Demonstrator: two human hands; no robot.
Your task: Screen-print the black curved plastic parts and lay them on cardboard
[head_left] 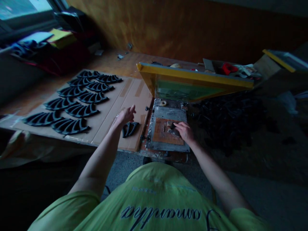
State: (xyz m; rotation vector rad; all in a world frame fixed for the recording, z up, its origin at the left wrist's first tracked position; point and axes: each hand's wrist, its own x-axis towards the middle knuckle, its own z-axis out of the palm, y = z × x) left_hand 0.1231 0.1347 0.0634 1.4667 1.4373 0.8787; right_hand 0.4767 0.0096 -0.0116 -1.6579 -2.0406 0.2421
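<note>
My left hand (125, 116) is open, fingers spread, above the cardboard sheet (120, 109), close to a small black ribbed piece (130, 129) lying near the sheet's edge. My right hand (184, 132) rests on an orange-brown pad (162, 134) set in a grey metal press bed (168, 112), its fingertips pinching a small black piece (172, 126). Over the bed a yellow-framed silk screen (192, 81) stands raised and tilted. On the cardboard lie several black fan-shaped ribbed pieces (81, 110) in two slanted rows.
To the right of the press sits a dark heap of black pieces (228, 123). A roll of tape (163, 103) stands on the bed's far end. Behind the screen is a box with a red item (228, 68). Cloth and papers (48, 43) lie by the window, beyond the wooden table (125, 64).
</note>
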